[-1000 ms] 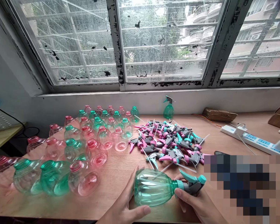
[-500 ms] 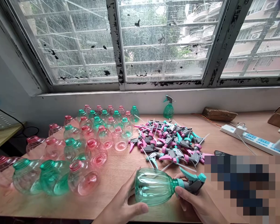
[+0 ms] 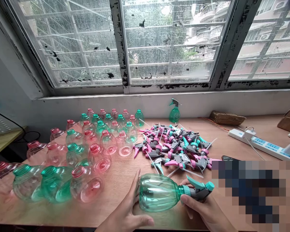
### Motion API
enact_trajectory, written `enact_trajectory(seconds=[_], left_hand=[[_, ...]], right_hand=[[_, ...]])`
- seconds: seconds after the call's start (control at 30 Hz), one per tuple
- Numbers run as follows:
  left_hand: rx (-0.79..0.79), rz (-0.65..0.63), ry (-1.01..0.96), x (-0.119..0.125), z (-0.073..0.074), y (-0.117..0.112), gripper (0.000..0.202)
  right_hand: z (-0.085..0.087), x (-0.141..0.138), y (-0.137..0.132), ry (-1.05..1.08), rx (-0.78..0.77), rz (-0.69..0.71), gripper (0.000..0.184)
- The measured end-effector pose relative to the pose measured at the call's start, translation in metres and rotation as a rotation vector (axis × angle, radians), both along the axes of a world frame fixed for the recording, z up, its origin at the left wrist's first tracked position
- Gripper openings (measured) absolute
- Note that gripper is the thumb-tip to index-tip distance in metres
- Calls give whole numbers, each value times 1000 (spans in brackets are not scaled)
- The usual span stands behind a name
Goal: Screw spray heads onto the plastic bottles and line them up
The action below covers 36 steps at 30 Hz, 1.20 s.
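A clear green spray bottle [image 3: 159, 192] lies on its side in the air above the table's front part, its grey and teal trigger head [image 3: 200, 188] pointing right. My right hand [image 3: 203, 206] is closed around its neck, with the thumb on the teal collar. My left hand [image 3: 128, 207] is beside the bottle's base, thumb and fingers spread apart; part of its fingers is hidden behind the bottle. Beyond the bottle lies a heap of pink, teal and grey trigger heads [image 3: 176, 146] with thin white tubes.
Several headless green and pink bottles [image 3: 78, 154] stand in rows at left. By the wall stands a complete green spray bottle [image 3: 174, 114]. To the right are a brown wrapped block [image 3: 227, 118], a white power strip [image 3: 263, 145] and a blurred-out patch.
My left hand's fingers have spread wider, the index finger rising away from the bottle's base. The spray bottle has barely shifted in my right hand.
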State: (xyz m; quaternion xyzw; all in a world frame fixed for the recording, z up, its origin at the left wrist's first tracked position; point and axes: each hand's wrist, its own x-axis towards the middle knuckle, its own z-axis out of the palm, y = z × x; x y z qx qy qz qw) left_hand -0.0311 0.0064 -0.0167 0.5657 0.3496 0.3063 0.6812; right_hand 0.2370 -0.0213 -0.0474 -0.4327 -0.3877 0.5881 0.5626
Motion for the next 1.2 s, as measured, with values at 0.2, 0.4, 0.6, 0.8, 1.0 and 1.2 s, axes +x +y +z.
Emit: enact_trajectory(seconds=[0.2, 0.4, 0.6, 0.8, 1.0, 1.2], left_hand=[[40, -61, 0, -4, -3, 2, 112], [60, -59, -16, -4, -5, 0, 113], [36, -46, -16, -4, -3, 1, 109], [61, -41, 0, -4, -4, 2, 101], [60, -21, -65, -1, -5, -1, 111], [23, -45, -49, -2, 0, -2, 110]], right_hand=[[3, 0, 0, -18, 8, 9, 50], [2, 1, 1, -17, 18, 30, 45], [-2, 0, 0, -25, -2, 1, 54], [1, 1, 0, -14, 4, 17, 49], [1, 1, 0, -12, -11, 13, 53], [-4, 0, 1, 13, 18, 31, 54]])
